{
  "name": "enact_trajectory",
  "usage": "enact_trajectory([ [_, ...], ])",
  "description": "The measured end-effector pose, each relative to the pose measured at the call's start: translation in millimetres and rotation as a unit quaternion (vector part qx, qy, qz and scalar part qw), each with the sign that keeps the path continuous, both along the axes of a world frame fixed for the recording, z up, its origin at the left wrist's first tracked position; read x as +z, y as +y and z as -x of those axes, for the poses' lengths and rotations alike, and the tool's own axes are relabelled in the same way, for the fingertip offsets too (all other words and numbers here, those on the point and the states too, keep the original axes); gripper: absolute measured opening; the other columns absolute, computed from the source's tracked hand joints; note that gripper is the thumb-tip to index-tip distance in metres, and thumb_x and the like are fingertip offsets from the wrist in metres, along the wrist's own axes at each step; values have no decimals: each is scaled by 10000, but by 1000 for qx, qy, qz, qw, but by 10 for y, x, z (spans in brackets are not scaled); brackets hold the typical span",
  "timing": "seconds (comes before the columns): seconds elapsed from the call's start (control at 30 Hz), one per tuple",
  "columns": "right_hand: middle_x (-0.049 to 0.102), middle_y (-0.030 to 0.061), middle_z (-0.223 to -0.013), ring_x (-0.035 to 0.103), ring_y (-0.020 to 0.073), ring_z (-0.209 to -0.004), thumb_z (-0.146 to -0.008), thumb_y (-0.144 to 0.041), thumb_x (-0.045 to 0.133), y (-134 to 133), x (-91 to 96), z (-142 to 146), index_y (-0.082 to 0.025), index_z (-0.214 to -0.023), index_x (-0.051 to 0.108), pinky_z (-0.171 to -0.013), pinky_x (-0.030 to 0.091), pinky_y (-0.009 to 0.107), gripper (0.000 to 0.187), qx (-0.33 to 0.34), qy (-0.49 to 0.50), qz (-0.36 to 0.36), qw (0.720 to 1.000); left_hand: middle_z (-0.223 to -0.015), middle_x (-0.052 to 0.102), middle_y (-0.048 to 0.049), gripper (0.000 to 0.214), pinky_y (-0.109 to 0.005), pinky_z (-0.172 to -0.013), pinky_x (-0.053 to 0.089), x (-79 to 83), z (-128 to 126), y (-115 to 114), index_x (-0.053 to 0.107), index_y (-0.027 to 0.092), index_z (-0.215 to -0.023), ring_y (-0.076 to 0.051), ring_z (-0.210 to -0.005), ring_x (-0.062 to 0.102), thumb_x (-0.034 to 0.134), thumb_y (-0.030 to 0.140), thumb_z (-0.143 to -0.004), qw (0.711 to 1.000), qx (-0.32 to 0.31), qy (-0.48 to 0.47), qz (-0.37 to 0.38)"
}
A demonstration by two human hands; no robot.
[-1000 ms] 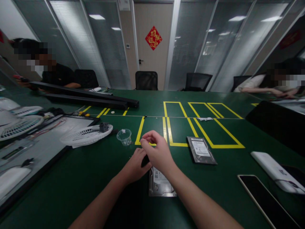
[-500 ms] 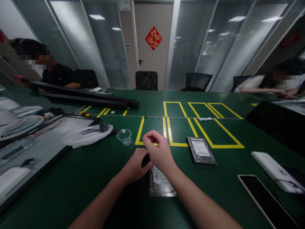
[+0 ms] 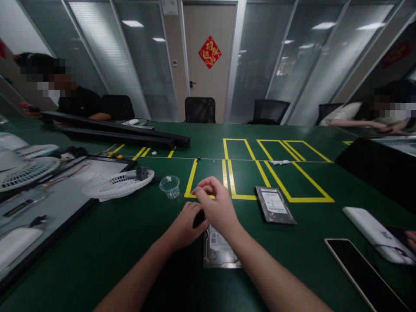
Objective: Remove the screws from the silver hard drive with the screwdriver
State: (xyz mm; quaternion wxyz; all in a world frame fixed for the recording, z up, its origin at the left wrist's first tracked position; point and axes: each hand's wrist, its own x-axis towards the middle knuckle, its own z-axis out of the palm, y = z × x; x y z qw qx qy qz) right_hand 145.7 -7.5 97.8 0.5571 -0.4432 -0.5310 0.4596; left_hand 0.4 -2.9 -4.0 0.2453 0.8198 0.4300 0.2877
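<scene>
A silver hard drive [image 3: 220, 253] with a white label lies on the green table in front of me, its far end covered by my hands. My left hand [image 3: 186, 223] is curled at the drive's far left corner, thumb against it. Above that end, my right hand [image 3: 217, 203] is closed in a pinch; what its fingertips hold, if anything, is hidden. To the right lies a second hard drive [image 3: 274, 204], label up. A clear plastic cup [image 3: 170, 187] stands beyond my left hand, with small bits inside that I cannot make out.
White fan grilles [image 3: 118, 184] and a framed panel [image 3: 69, 199] occupy the left. Long black bars [image 3: 123, 130] lie farther back. A phone [image 3: 360, 273] and white power bank [image 3: 377, 232] are at right. Yellow tape marks the table; two people sit across, and another hand [image 3: 411, 238] shows at right.
My right fingers have shifted very slightly above the drive, while my left hand stays put. Another person's hand has come into view at the right edge, beside the power bank.
</scene>
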Motion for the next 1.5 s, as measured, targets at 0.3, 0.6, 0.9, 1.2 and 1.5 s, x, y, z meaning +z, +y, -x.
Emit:
enact_trajectory([
  [0.3,605,-30,-718,582,151,-705,-845,-275,639,-3,13,-13,-218,-778,620,-684,450,291,90,13,-34,-29,999,-1227,693,-117,266,-553,-1145,480,-29,2,11,669,200,-1177,-334,-1235,594,686,250,-917,1000,-3,-2,1],
  [0.6,644,-8,-732,596,154,-696,-818,-284,648,6,23,10,-198,-793,641,-672,460,292,90,25,-5,-8,1000,-1218,697,-120,265,-564,-1160,471,-65,0,17,670,188,-1185,-333,-1236,602,680,240,-925,1000,-1,-1,-7],
  [0.9,681,-5,-746,616,155,-704,-841,-278,629,-11,13,-3,-208,-825,632,-659,435,285,72,19,-24,-2,1000,-1237,692,-126,290,-566,-1135,496,3,-7,5,664,185,-1201,-343,-1230,598,687,238,-916,1000,-1,11,-1],
  [1.2,667,-9,-739,610,158,-705,-821,-275,642,-17,28,6,-212,-803,626,-659,447,287,68,16,-23,-4,1000,-1259,703,-119,329,-564,-1159,482,-5,-12,4,669,196,-1239,-337,-1239,617,697,216,-912,1000,3,3,5],
  [1.5,606,-30,-683,581,150,-658,-769,-272,662,-19,37,17,-223,-758,589,-641,458,289,89,13,-27,-8,1000,-1367,680,-131,478,-572,-1166,481,-42,-14,13,631,190,-1368,-345,-1293,603,695,170,-894,1000,3,0,-10],
])
